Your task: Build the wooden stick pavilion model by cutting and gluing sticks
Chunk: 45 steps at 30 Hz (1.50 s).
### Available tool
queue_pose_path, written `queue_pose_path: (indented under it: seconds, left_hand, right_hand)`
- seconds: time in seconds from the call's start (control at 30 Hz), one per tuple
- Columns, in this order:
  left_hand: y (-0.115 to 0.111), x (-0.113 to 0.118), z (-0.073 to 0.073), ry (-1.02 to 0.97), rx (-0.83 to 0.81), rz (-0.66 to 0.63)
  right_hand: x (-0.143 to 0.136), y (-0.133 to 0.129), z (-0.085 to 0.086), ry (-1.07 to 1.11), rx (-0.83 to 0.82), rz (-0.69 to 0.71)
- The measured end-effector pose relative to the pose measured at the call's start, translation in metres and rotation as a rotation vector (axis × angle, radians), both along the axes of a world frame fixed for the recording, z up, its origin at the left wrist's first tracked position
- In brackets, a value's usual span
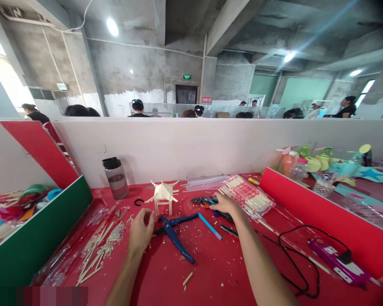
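My left hand (141, 229) is closed, its fingers curled just left of a blue cutter (175, 236); what is in it, if anything, is hidden. The cutter lies with its handles spread apart. Behind it stands a small pavilion (162, 197) of thin wooden sticks, with a sloped roof on posts. My right hand (228, 205) has its fingers closed on pliers (201, 200) with dark jaws and an orange part; the hand covers much of them. A bright blue strip (210, 226) and a dark pen-shaped tool (230, 230) lie near that hand.
A water bottle (115, 177) stands back left. Loose sticks (94, 259) and scraps lie left, packed sticks (247, 195) at right. A black cable (301, 255) and purple power strip (336, 259) lie far right. Green (44, 238) and red boards (325, 208) flank the table.
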<state>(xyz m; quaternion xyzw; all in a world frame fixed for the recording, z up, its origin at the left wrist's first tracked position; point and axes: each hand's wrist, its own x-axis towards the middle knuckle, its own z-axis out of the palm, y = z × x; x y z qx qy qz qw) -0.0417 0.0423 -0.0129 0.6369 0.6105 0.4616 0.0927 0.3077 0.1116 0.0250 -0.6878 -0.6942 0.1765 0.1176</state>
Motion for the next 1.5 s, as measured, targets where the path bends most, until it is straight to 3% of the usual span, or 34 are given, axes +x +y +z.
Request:
queue_pose_path:
  seconds: [0.37,0.47,0.7,0.83,1.03,1.27,1.5]
  left_hand:
    - [0.003,0.000,0.001,0.003,0.015,-0.021]
    - [0.005,0.000,0.000,-0.012,0.014,-0.024]
    - [0.007,-0.002,-0.002,-0.014,0.029,-0.026]
    - [0.009,-0.003,-0.005,-0.024,0.041,-0.035]
    - [0.019,-0.007,-0.015,-0.044,0.065,-0.058]
    - [0.022,-0.006,-0.018,-0.151,-0.010,-0.182]
    - [0.025,-0.007,-0.020,-0.203,-0.051,-0.235]
  right_hand:
    - [0.001,-0.002,0.017,0.088,0.028,0.089]
    - [-0.009,-0.003,0.018,0.155,-0.061,0.144]
    - [-0.041,-0.002,0.001,0.234,-0.288,0.233]
    - [-0.038,-0.002,0.006,0.170,-0.257,0.163]
    - [-0.016,0.001,0.014,-0.053,0.008,-0.050]
    - [-0.013,0.008,-0.008,-0.132,-0.035,-0.074]
    - [-0.011,0.009,-0.014,-0.082,-0.091,-0.032]
